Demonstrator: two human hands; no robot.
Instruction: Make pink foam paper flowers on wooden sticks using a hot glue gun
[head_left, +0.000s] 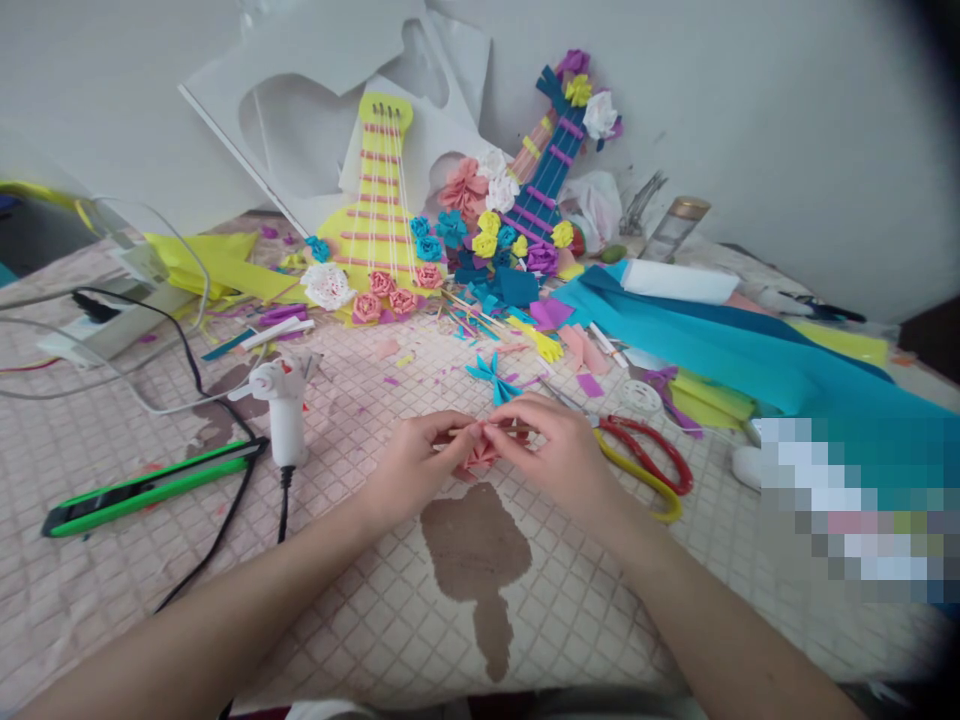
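Desk point(360, 620): glue gun point(288, 425) left, scissors point(611, 427) right of centre
Hands point(416, 455): together mid-frame, pinching pink paper point(481, 460)
Partly hidden: the gripped stick point(520, 429)

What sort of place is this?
Probably a craft table with a grid pattern, judging by the white plastic glue gun, red-and-yellow-handled scissors and yellow guitar-shaped cutout.

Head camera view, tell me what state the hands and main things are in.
Left hand: pinching the stick
Right hand: pinching the stick
Stick: held crosswise between both hands
Pink paper: folded, between both hands
Glue gun: set down, unheld
Green cutter: lying flat, unheld
Scissors: lying down, partly hidden
Yellow guitar: propped up, strung
Blue guitar: propped up, tilted
Clear jar: capped
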